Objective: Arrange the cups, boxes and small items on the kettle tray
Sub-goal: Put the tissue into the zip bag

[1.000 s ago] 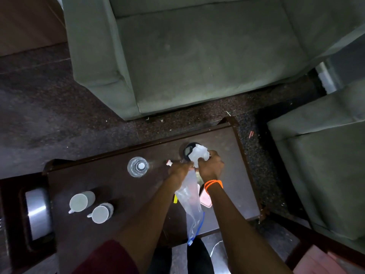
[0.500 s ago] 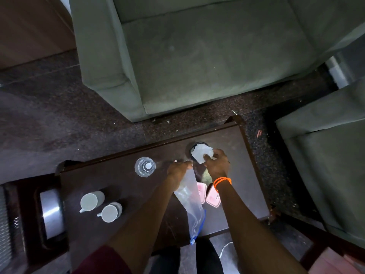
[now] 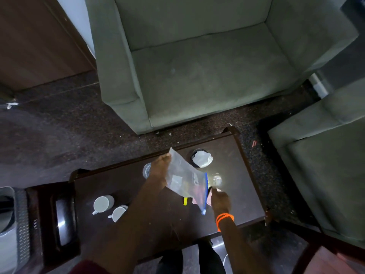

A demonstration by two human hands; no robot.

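My left hand is shut on a corner of a clear zip bag and holds it up over the dark table. Small items show through the bag. Its blue zip edge hangs low on the right, where my right hand touches it; that grip is blurred. Beneath the bag are a pink box and a yellow item. A dark round cup holding a white wad stands at the far edge. Two white cups lie on their sides at the left.
A clear glass stands right of the bag, and another clear glass is half hidden behind my left hand. A dark tray sits at the table's left end. Green armchairs stand beyond and to the right.
My right hand left the white wad in the dark cup and drew back to the bag's zip end. My left hand raised the bag's other end, tipping it.
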